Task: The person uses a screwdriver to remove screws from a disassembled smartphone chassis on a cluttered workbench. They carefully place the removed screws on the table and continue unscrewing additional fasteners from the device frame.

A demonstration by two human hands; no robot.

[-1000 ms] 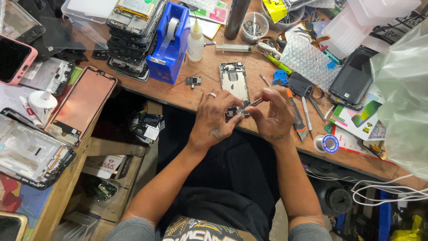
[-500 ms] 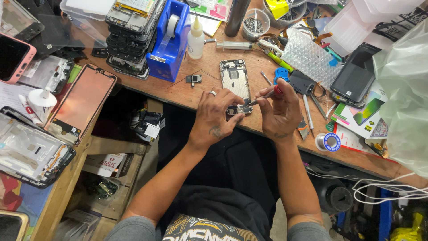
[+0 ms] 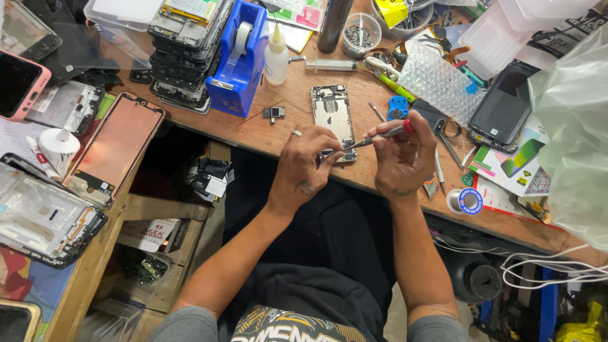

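At the near edge of the wooden table point(image 3: 266, 136) both hands meet over an opened phone body point(image 3: 332, 114), a grey shell lying face-down with its insides showing. The left hand point(image 3: 304, 168) has its grip closed on the bottom end of that phone, fingertips pinching it where it overhangs the table's edge. The right hand point(image 3: 400, 158) has its grip closed around a slim screwdriver point(image 3: 380, 136) with a red collar, the shaft angled left so the tip meets the phone's lower end just by the left fingertips; whether the tip sits in a screw is too small to tell.

Just left of the phone lies a small black part point(image 3: 274, 113). Farther back along the table stand a blue tape dispenser point(image 3: 237, 60), a white squeeze bottle point(image 3: 276, 57) and a syringe point(image 3: 332, 64). A stack of dismantled phones point(image 3: 183, 50) rises beside the dispenser toward the far left corner. Right of the hands sit a blue-labelled solder spool point(image 3: 464, 201) near the front edge and a dark phone screen point(image 3: 503, 111) farther back. A copper-toned display panel point(image 3: 117, 145) lies on the side table to the left.
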